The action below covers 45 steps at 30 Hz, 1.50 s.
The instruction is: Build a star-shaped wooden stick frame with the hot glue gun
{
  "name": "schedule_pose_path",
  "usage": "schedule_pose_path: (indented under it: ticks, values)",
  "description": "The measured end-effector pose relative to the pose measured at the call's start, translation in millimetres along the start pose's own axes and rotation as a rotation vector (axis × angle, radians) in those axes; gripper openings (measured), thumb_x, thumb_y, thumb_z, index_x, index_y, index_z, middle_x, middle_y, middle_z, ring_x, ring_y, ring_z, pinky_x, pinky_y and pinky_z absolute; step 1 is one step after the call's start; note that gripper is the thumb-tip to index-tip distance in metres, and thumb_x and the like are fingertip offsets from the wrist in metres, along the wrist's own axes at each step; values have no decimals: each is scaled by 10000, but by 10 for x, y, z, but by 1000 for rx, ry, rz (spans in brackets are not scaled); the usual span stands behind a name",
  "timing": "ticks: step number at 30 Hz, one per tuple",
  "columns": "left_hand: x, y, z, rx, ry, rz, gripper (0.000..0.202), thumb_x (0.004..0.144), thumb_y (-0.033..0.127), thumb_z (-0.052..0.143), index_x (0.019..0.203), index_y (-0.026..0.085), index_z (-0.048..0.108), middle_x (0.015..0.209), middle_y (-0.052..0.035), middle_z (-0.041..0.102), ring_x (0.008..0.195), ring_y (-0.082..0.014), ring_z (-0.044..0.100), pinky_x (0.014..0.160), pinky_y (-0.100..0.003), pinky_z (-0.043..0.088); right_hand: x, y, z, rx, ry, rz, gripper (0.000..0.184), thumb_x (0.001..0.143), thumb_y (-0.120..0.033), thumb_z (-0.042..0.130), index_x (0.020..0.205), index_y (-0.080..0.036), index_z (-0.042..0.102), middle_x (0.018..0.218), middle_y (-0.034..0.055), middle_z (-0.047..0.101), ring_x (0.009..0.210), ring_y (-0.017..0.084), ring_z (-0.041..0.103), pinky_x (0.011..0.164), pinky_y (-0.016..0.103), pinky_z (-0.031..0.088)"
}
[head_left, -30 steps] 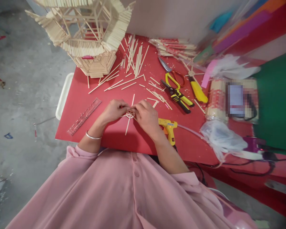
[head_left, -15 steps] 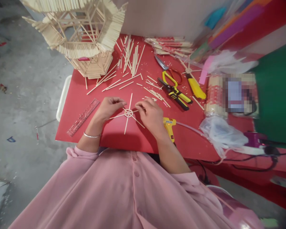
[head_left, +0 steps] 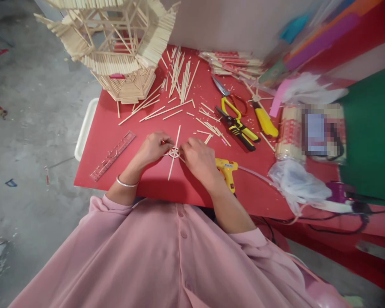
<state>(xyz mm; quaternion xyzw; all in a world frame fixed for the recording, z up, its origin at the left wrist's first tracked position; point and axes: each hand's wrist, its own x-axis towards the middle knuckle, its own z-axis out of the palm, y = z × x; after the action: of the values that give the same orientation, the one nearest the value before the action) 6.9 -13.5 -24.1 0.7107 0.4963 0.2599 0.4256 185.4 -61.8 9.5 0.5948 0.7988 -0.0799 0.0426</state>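
Note:
A small star-shaped piece of thin wooden sticks (head_left: 174, 152) lies on the red table (head_left: 147, 179) in front of me. My left hand (head_left: 154, 147) pinches its left side with bent fingers. My right hand (head_left: 197, 158) is closed on its right side, covering the spokes there. One long stick of the piece runs from above the hands down toward the table's near edge. A silver bangle sits on my left wrist.
A tall model tower of sticks (head_left: 122, 51) stands at the table's back left. Loose sticks (head_left: 179, 77), a clear ruler (head_left: 113, 155), scissors (head_left: 229, 100), yellow-handled cutters (head_left: 239, 128), a yellow knife (head_left: 265, 122), a yellow glue gun (head_left: 227, 169) and plastic bags (head_left: 297, 184) surround the hands.
Half a second ago both hands had drawn apart and the whole star piece showed. Now they have closed in on its hub again.

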Motion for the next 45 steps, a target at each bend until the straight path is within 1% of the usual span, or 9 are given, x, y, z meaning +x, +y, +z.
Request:
schedule_pose_path:
  ticks: [9,19,22,25,29,32,35,39,45]
  values:
    - [-32,59,25,28,-18,47,168,783,96,596,774,164,749,820,-34,682,784,-155,629,790,-289,486,21,-38,23,11,-18,25,289,997,-143,355,1042,-152,641,1081,144,630,989,250,550,645,340,290]
    - [-48,93,107,-49,-52,160,112,805,120,638,744,156,724,767,-19,691,703,-119,608,701,-247,464,-49,83,83,489,112,71,175,973,-261,446,944,-209,611,1007,95,640,923,226,593,785,331,416]
    - [-30,75,55,-46,-24,113,107,811,170,645,741,157,724,746,-19,696,686,-122,603,689,-251,461,-221,155,33,494,187,129,248,1004,-330,425,960,-213,639,1012,90,653,934,224,619,810,333,441]
    - [-6,35,-27,-47,74,61,123,809,207,644,739,153,731,756,-30,708,688,-128,603,696,-262,462,-579,359,13,341,282,301,326,1001,-451,444,995,-216,669,1022,95,673,926,238,643,788,340,457]
    - [-2,29,-82,-124,104,-29,134,788,247,658,758,155,751,779,-48,733,710,-148,624,711,-284,483,-1092,715,148,223,200,537,304,905,-416,520,1068,-205,666,1092,131,691,982,281,656,753,361,478]
    - [-17,83,-69,-226,100,-122,124,745,264,698,765,161,763,775,-52,746,716,-162,642,714,-298,505,-1271,857,305,378,91,647,399,788,-430,605,1111,-201,647,1049,114,716,902,264,671,750,367,500]
    - [-23,138,-43,-314,87,-193,115,696,263,726,736,159,756,680,-28,708,630,-138,603,629,-275,484,-1262,849,383,442,62,708,423,752,-426,608,1109,-204,648,993,100,732,858,251,677,771,369,502]
    - [-2,144,-19,-376,109,-215,94,641,240,740,642,155,700,564,16,615,515,-86,496,528,-238,405,-1164,777,349,406,22,750,343,764,-411,592,1041,-222,665,990,85,752,847,249,684,747,359,477]
    - [51,83,28,-481,140,-194,115,577,222,762,626,157,682,545,21,603,481,-72,473,488,-230,372,-1202,832,288,407,-10,678,301,803,-428,588,1017,-241,685,1029,79,765,908,260,702,694,335,452]
